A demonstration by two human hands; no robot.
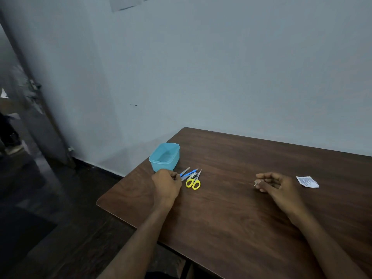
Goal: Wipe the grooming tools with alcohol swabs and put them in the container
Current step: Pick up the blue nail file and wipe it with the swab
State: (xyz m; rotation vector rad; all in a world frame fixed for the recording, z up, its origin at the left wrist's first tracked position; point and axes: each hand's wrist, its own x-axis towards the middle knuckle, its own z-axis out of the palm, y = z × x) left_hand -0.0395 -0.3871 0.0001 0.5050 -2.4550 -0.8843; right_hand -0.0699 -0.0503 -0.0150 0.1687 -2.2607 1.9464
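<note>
A light blue plastic container (164,157) stands open near the table's far left corner. Just in front of it lie the grooming tools in a small heap: yellow-handled scissors (193,182), a silver nail clipper (193,175), a blue-handled tool (189,173) and a metal nail file (185,170). My left hand (166,183) rests beside the heap with its fingertips pinching the near end of one tool; which one is hidden by the fingers. My right hand (274,183) is further right, pinching a small white alcohol swab (256,182) between thumb and fingers.
A torn white swab wrapper (307,181) lies on the dark wooden table (231,208) to the right of my right hand. The table's left edge drops off close to the container. A grey wall runs behind the table.
</note>
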